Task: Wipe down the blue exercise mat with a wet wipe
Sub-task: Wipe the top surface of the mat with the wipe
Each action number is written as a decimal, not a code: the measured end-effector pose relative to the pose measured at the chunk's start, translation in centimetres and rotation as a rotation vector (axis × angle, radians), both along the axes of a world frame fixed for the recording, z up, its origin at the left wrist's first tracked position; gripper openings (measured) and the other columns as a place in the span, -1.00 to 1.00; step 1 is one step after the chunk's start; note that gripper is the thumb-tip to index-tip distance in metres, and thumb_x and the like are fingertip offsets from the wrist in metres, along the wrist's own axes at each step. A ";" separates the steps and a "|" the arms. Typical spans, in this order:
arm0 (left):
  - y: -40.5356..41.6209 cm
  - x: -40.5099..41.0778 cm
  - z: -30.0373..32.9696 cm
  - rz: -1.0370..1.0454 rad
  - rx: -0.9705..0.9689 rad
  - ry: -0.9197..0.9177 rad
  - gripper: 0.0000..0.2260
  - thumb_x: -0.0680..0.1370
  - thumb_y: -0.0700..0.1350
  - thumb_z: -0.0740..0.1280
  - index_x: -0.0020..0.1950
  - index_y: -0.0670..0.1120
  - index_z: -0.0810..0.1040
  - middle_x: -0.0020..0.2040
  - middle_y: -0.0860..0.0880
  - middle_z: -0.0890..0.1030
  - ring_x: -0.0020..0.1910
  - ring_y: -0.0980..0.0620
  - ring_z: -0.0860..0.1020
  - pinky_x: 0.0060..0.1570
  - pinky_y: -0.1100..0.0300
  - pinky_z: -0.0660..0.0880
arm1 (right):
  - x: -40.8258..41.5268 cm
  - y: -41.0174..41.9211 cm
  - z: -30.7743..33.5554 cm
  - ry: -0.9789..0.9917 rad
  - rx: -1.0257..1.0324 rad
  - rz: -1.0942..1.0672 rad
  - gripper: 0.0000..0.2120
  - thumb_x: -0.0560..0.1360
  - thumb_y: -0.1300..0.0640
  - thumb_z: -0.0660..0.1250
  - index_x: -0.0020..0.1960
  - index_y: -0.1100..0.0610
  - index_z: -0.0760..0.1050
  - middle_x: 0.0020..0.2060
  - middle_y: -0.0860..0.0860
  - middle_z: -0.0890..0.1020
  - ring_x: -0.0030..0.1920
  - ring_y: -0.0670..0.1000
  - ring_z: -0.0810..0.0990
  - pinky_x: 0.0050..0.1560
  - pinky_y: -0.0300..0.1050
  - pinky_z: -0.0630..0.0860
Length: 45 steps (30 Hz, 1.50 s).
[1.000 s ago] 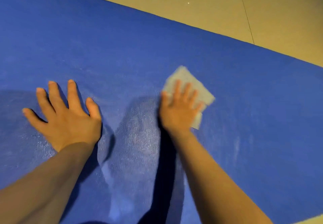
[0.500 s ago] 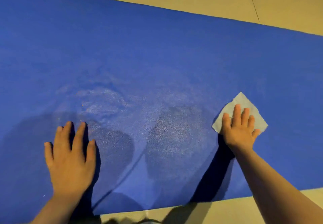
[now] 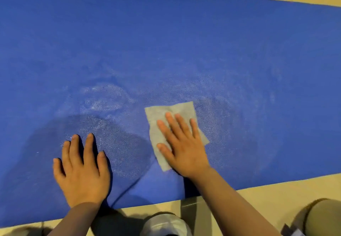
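My right hand (image 3: 184, 147) lies flat, grip wide, fingers straight, pressing the wipe (image 3: 171, 123) onto the mat (image 3: 166, 42) near its close edge. My left hand (image 3: 83, 171) rests flat beside it, grip wide. Tan floor (image 3: 267, 197) borders the mat.

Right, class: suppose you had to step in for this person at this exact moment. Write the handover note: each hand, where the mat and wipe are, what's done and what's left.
Left hand: flat on the mat, fingers straight, holding nothing, bracing near the near edge.
Right hand: flat on the wipe, pressing it onto the mat, fingers straight, no curled grip.
Mat: spread on the floor. Wipe: lies open near the mat's near edge, middle of the view.
Done: pale damp-looking streaks around and beyond the hands suggest that patch is wiped.
Left: the far strip and both ends show no streaks; they probably still need wiping.
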<state>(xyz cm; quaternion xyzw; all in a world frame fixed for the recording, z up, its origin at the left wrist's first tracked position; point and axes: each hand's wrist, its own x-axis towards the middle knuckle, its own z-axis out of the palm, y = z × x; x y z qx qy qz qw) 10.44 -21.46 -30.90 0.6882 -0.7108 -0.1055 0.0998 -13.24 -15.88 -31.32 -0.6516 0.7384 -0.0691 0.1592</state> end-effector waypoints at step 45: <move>-3.2 0.5 5.9 -0.247 0.873 -0.226 0.29 -0.22 0.73 -0.32 0.36 0.17 -0.63 0.31 0.11 -0.72 0.25 0.06 -0.73 0.41 -0.12 -0.42 | -12.9 -11.1 1.4 0.087 0.215 -0.327 -0.36 0.60 -0.31 -0.06 0.59 -0.14 -0.13 0.59 -0.08 -0.16 0.58 0.02 -0.19 0.50 0.19 -0.27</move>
